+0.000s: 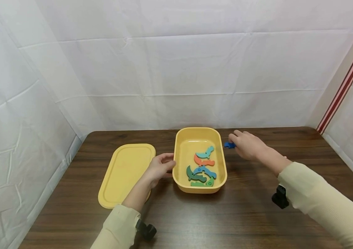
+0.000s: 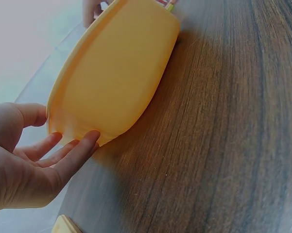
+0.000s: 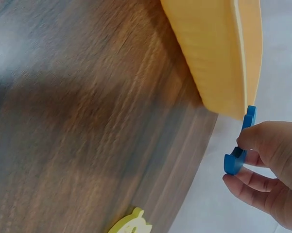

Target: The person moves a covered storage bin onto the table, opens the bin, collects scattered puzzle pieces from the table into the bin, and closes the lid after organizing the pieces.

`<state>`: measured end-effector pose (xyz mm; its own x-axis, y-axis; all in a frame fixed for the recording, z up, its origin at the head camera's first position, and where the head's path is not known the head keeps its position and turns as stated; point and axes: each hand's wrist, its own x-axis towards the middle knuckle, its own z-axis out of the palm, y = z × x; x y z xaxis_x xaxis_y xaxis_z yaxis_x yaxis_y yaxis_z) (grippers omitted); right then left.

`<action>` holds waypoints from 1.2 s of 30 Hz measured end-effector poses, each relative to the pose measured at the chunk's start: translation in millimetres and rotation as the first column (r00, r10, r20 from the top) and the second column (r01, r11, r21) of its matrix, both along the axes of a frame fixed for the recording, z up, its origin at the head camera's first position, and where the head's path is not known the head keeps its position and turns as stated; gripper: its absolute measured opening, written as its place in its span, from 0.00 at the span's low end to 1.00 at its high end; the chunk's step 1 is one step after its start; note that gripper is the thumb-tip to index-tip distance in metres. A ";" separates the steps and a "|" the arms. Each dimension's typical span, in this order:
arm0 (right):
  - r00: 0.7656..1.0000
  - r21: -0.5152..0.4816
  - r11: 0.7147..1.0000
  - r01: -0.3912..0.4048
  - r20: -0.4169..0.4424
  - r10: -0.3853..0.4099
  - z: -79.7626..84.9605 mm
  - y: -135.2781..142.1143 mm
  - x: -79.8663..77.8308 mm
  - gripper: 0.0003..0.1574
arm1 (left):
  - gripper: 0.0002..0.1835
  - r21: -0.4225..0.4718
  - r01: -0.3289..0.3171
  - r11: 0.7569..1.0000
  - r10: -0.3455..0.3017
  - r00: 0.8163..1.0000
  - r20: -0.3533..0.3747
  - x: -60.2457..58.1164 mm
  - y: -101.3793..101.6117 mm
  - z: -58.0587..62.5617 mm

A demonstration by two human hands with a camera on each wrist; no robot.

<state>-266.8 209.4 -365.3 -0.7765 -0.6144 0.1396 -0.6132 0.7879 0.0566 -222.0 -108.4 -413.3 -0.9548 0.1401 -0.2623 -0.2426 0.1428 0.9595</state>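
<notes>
A yellow plastic box [image 1: 200, 190] stands on the table with its top uncovered. Inside lie several flat bird-like pieces: a teal one [image 1: 205, 153], an orange one [image 1: 207, 162], a blue one [image 1: 208, 172], a dark green one [image 1: 197, 177] and a lighter green one [image 1: 199, 184]. My left hand [image 1: 159, 168] rests its fingertips against the box's left side, fingers fairly straight in the left wrist view. Just past the right rim, my right hand [image 1: 248, 144] pinches a blue flat piece [image 3: 240, 150] between thumb and fingers, held up off the table.
A flat yellow lid [image 1: 126, 173] lies on the table left of the box, partly behind my left forearm. In the right wrist view, a yellow flat piece [image 3: 131, 223] lies on the dark wood table [image 3: 87, 121]. White sheeting [image 1: 182, 65] hangs behind the table's far edge.
</notes>
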 end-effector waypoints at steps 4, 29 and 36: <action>1.000 -0.013 1.000 -0.001 0.007 0.001 2.8 -7.7 -1.3 0.08 | 0.22 0.008 0.006 1.000 -0.006 1.000 -0.003 -0.5 -0.2 -1.0; 0.997 -0.013 1.000 -0.011 0.078 0.012 19.9 -56.6 -3.6 0.09 | 0.23 0.020 0.037 0.999 -0.038 0.999 0.001 17.2 4.3 29.2; 0.995 0.007 1.000 -0.021 0.094 0.020 17.5 -64.7 -4.9 0.09 | 0.24 0.021 0.048 0.999 -0.048 0.999 0.002 17.5 4.5 29.0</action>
<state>-271.8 144.7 -347.8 -0.7734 -0.6309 0.0614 -0.6319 0.7750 0.0043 -204.5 -103.9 -384.2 -0.9461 0.1918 -0.2612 -0.2384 0.1342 0.9619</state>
